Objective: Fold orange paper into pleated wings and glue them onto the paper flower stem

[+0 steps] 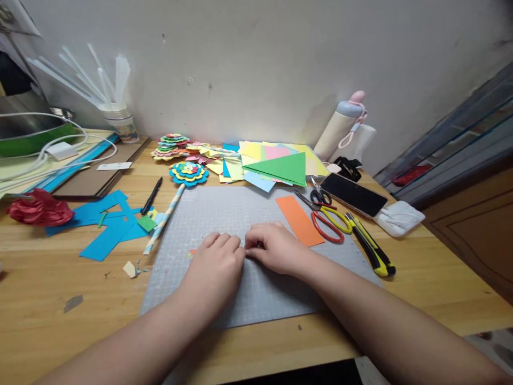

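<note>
Grey gridded mat point(224, 208) under both hands. Left hand point(218, 264): fingers curled down, knuckles up; whether they grip anything, cannot tell. Right hand point(272, 248): fingers bent, thumb and forefinger tips close together, meeting the left hand; anything pinched there is hidden. Orange paper strip point(300, 221) lies flat, 2 o'clock from where the hands meet; long axis 11 to 5 o'clock. Orange scrap point(193, 251) at 9 o'clock, beside left fingers.

Wooden table point(240, 350), gray cutting mat point(260, 297), blue paper strips point(102, 240) alongside
</note>
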The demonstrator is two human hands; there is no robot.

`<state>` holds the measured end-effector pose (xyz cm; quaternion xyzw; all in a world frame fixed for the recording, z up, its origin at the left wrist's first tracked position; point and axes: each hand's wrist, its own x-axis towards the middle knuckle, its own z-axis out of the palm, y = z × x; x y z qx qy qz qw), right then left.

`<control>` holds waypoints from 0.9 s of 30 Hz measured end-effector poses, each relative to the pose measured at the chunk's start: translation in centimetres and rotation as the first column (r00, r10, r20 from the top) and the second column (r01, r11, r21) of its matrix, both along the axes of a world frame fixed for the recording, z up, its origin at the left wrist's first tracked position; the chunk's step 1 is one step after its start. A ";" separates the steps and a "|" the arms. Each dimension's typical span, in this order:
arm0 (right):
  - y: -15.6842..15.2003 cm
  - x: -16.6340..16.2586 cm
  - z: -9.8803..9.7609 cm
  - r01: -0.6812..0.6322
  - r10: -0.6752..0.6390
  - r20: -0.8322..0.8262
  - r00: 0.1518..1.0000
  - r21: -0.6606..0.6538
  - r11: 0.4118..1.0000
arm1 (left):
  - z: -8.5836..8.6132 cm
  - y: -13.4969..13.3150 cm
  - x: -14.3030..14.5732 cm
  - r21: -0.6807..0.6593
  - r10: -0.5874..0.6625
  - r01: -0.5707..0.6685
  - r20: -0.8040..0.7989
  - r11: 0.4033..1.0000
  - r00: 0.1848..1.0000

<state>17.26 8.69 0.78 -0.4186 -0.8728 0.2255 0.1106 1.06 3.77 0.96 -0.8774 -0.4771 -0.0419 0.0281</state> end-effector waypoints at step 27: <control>-2.5 1.1 -0.3 -0.108 0.099 0.047 0.994 0.245 0.963 | 1.0 0.5 -1.6 -0.159 0.096 -0.079 0.103 0.984 0.990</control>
